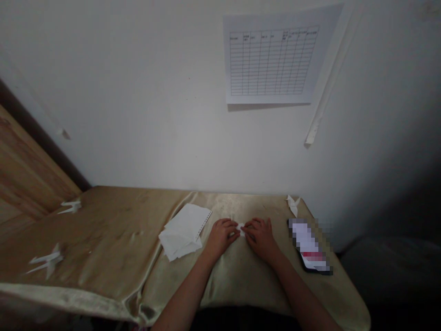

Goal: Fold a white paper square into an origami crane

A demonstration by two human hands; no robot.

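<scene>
A small white paper piece (241, 230) is lying on the cloth-covered worktop (110, 230), between the left hand (221, 236) and the right hand (260, 236). The fingers of both hands are bending inward and touching it at its two sides; whether they are clamping it or only pressing it down, I cannot tell, because they are covering most of it.

By my judgement, this paper is being very light and thin, easy to crease and to tear. The satin-looking cloth is probably giving little grip and a soft base, so opposite edges are offering the best hold, with gentle pressure.

I am not seeing any container. The things are resting directly on the cloth: a loose pile of white sheets (186, 227) beside the left hand, a phone (314, 262) to the right, and a folded paper figure (293, 205) just beyond it. Two more white figures (52, 263) are standing or lying far to the left.
</scene>
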